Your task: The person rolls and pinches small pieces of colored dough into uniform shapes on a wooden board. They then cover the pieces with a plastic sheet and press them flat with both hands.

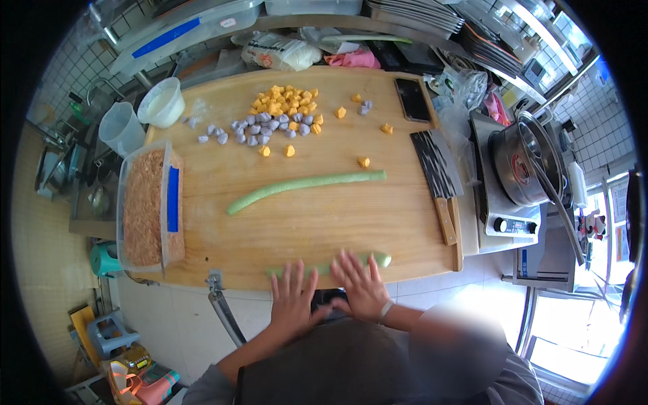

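Observation:
Near the front edge of the wooden board [324, 223], a green dough rope [382, 260] lies crosswise under both palms and fingers. My left hand [293, 298] is flat, fingers spread, over its left part. Further right, my right hand [362, 286] rests spread on the same rope, leaving the rounded right end bare. Both hands look slightly blurred. A second, longer green dough rope [306, 184] curves across the middle of the board. Beyond it sit a pile of orange dough pieces [284, 101] and several purple dough pieces [263, 129].
A plastic box of minced filling [144, 207] stands at left, beside a white bowl [162, 103] and a plastic jug [121, 129]. A cleaver [438, 167] and a phone [412, 99] lie at right. Past the board, a steel pot [524, 167] stands on an induction cooker [511, 225].

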`<action>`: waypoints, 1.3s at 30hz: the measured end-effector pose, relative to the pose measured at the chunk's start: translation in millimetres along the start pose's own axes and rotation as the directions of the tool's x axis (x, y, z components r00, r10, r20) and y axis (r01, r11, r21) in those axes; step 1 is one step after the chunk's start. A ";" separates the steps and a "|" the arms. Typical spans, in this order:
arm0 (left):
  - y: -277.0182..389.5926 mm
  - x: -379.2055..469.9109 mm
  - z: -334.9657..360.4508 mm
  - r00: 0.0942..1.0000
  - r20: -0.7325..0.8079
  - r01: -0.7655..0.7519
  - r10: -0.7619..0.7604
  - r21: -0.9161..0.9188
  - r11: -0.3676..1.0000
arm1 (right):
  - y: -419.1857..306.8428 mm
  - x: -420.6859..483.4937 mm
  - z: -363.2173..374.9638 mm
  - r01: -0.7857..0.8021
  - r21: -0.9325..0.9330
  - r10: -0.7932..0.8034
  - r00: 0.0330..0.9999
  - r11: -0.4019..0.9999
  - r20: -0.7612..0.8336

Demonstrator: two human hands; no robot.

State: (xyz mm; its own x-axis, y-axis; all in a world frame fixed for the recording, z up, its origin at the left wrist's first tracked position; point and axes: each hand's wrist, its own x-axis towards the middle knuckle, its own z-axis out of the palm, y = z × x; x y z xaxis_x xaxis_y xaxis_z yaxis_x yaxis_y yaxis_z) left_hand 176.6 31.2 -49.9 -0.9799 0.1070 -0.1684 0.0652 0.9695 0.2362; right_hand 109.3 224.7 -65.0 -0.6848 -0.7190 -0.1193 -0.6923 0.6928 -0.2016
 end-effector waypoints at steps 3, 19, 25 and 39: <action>-8.7 50.7 -6.7 0.935 -0.292 0.198 -0.200 -0.037 0.979 | 22.5 55.2 -11.3 -0.243 -0.142 0.182 0.922 0.960 -0.343; -16.2 30.1 -22.0 0.969 -0.168 0.183 -0.179 0.008 0.983 | 55.6 13.8 -33.0 -0.274 -0.095 0.262 0.958 0.957 -0.120; -21.4 7.7 -10.3 0.968 -0.097 0.230 -0.232 -0.034 0.973 | 67.8 -5.9 -21.9 -0.235 -0.135 0.216 0.966 0.963 -0.141; -54.7 25.1 -10.1 0.962 -0.157 0.239 -0.225 0.072 0.968 | 111.7 28.6 -20.6 -0.295 -0.087 0.282 0.950 0.952 -0.131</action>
State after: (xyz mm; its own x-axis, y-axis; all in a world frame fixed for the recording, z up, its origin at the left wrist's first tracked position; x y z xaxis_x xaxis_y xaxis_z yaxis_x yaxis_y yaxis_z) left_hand 146.6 -21.3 -57.4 -0.9865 -0.1501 -0.0653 -0.1571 0.9804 0.1193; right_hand 7.6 282.7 -70.9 -0.8760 -0.4804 -0.0430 -0.4769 0.8760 -0.0717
